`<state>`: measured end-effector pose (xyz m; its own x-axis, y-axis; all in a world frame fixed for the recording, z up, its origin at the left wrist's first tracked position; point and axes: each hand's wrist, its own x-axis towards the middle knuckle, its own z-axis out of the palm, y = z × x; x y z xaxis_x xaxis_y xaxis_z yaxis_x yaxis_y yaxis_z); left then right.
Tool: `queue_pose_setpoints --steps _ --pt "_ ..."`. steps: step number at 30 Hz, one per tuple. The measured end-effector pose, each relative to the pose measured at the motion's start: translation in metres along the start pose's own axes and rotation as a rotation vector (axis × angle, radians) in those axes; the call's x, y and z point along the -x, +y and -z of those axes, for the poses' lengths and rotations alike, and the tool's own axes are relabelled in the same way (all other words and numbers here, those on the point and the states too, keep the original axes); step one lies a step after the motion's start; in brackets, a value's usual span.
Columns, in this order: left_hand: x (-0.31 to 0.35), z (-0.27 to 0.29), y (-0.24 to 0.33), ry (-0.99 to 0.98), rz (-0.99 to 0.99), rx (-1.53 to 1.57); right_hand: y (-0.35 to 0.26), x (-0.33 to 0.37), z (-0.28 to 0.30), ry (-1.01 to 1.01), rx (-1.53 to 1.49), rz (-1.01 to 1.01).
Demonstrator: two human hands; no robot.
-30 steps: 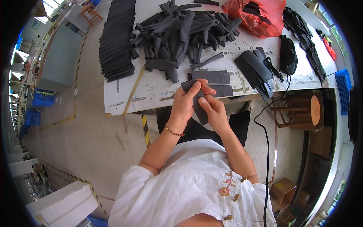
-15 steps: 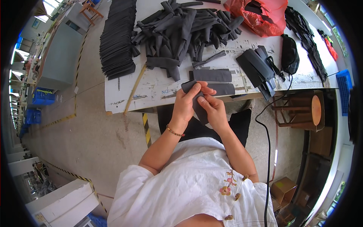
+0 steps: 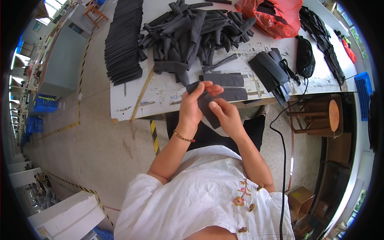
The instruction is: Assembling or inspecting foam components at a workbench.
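A dark grey fabric strip point(image 3: 209, 112) is held above the worktop's point(image 3: 123, 102) near edge, its upper end pinched by the left hand point(image 3: 192, 103), its side by the right hand point(image 3: 227, 116). It is judged light, limp and hardly fragile, best gripped near its 2 ends.

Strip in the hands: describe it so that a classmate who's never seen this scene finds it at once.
Find the white table, then the left hand and right hand by its near edge. In their grip slants a dark grey strip. Unlike the flat strips lying just beyond, this one is held up.
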<state>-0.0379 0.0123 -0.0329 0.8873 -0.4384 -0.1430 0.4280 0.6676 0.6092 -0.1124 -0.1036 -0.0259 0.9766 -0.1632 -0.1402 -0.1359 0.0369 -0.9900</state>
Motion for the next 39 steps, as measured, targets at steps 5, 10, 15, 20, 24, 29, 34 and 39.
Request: queue_pose_setpoints --steps 5,10,15,20,24,29,34,39 --pt "-0.013 0.004 0.014 0.088 -0.141 0.126 0.000 0.006 0.013 -0.021 0.016 -0.053" --pt "-0.017 0.016 0.010 0.113 -0.202 0.147 0.006 0.011 0.000 0.095 0.057 -0.035" --pt "-0.021 0.016 0.004 0.054 -0.155 0.206 0.005 0.008 0.013 0.029 -0.124 -0.143" --pt "-0.023 0.019 0.010 0.041 -0.178 0.232 -0.007 0.008 0.008 -0.040 -0.297 -0.086" --pt "-0.023 0.017 0.007 0.180 -0.187 0.286 0.001 0.013 0.001 0.015 -0.044 -0.010" --pt "-0.028 0.025 0.002 0.140 -0.151 0.375 -0.002 0.019 0.001 0.053 -0.050 -0.024" --pt "-0.025 0.009 0.006 -0.066 -0.212 0.323 0.004 0.012 0.014 0.032 -0.552 -0.210" --pt "-0.008 -0.004 0.026 -0.251 -0.186 0.143 0.012 0.008 0.039 -0.150 -1.106 -0.415"
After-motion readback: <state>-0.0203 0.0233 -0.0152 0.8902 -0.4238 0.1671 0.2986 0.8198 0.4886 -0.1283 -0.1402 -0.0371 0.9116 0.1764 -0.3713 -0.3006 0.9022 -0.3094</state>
